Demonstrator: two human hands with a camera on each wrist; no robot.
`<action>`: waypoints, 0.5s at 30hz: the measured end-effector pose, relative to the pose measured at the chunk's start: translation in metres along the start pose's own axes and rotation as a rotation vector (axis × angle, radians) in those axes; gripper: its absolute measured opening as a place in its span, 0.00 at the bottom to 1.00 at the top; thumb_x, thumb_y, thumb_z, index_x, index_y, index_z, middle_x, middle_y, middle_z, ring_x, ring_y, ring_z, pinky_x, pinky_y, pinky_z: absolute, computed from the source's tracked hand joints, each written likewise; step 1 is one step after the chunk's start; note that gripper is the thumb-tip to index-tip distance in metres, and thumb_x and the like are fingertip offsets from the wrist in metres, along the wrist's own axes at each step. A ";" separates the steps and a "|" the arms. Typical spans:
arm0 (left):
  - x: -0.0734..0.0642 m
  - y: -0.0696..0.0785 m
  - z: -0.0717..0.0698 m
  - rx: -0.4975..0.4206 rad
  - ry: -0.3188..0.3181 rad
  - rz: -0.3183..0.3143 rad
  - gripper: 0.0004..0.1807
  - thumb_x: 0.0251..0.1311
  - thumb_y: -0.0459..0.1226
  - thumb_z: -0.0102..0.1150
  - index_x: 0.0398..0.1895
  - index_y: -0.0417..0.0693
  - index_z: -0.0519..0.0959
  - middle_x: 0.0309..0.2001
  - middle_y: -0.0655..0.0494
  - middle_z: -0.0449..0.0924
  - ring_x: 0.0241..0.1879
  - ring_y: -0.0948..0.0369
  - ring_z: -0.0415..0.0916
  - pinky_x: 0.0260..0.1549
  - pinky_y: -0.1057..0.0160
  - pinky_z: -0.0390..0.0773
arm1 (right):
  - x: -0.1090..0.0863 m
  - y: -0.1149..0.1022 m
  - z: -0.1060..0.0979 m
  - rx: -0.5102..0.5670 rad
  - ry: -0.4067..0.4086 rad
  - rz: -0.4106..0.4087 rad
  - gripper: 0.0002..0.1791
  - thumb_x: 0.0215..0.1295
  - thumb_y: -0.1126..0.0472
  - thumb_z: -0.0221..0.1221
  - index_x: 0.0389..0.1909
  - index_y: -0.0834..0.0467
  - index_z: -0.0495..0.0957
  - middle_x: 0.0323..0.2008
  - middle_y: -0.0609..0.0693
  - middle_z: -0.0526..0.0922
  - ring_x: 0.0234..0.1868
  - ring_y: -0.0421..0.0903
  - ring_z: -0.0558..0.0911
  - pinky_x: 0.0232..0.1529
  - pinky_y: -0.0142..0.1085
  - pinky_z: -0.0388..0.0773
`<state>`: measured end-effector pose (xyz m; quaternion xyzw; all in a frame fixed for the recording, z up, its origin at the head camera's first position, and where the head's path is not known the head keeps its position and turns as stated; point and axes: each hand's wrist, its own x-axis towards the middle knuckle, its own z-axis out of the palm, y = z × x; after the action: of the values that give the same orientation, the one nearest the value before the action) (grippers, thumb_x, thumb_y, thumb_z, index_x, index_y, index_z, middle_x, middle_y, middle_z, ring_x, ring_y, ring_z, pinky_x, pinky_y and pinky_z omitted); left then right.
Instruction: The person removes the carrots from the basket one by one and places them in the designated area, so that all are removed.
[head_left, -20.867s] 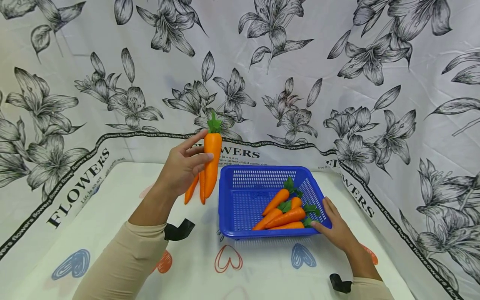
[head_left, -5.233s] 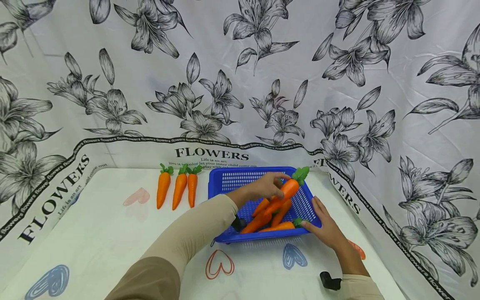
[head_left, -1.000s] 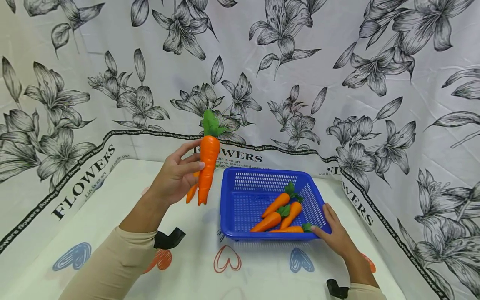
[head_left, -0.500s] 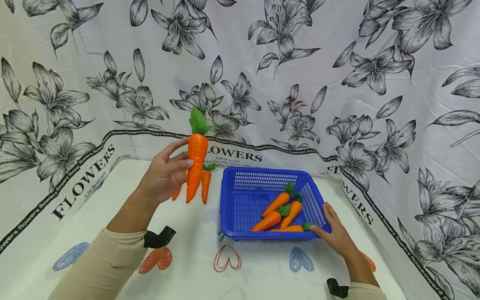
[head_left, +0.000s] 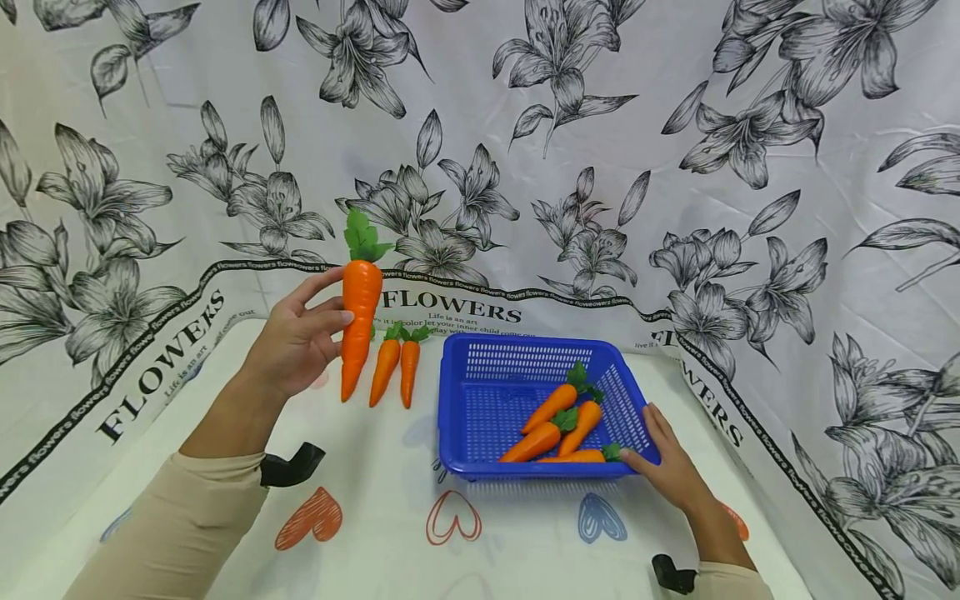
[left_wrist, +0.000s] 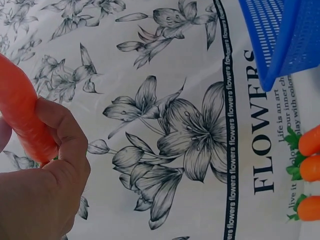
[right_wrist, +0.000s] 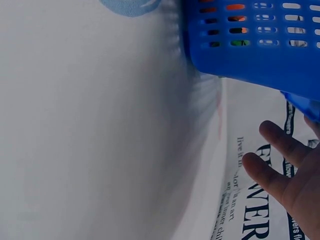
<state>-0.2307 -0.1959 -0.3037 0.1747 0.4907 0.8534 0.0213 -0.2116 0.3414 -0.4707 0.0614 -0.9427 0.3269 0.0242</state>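
My left hand (head_left: 294, 343) holds a plump orange carrot (head_left: 363, 292) upright above the table, pinched between thumb and fingers, with its green leaves at the top. Close up in the left wrist view, the fingers curl around the carrot (left_wrist: 24, 112). My right hand (head_left: 675, 467) rests at the front right corner of a blue plastic basket (head_left: 540, 469), thumb at the rim. The right wrist view has its fingers (right_wrist: 265, 175) straight and spread beside the basket wall. Several carrots (head_left: 555, 408) with green tops lie inside the basket, toward its right side.
Left of the basket, carrots lie side by side on the table, among them a slim carrot (head_left: 409, 371) and its neighbour (head_left: 385, 372); the left wrist view includes a third carrot (left_wrist: 310, 208). A flower-printed cloth (head_left: 480, 100) rises behind the white table (head_left: 375, 500).
Over the last second my left hand has carried the carrot leftward, uncovering carrots on the table. Since the earlier reach into the basket, that carrot has come out. The right hand keeps its place.
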 end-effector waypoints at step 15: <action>0.012 0.008 -0.033 0.017 0.079 -0.009 0.29 0.64 0.23 0.53 0.68 0.48 0.64 0.46 0.46 0.77 0.42 0.53 0.76 0.35 0.58 0.82 | 0.002 0.001 -0.001 -0.003 -0.002 0.003 0.51 0.63 0.44 0.59 0.76 0.59 0.40 0.75 0.60 0.37 0.70 0.70 0.45 0.60 0.70 0.48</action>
<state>-0.2515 -0.2244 -0.3089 0.1388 0.4992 0.8553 0.0042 -0.2141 0.3423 -0.4708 0.0601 -0.9433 0.3257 0.0229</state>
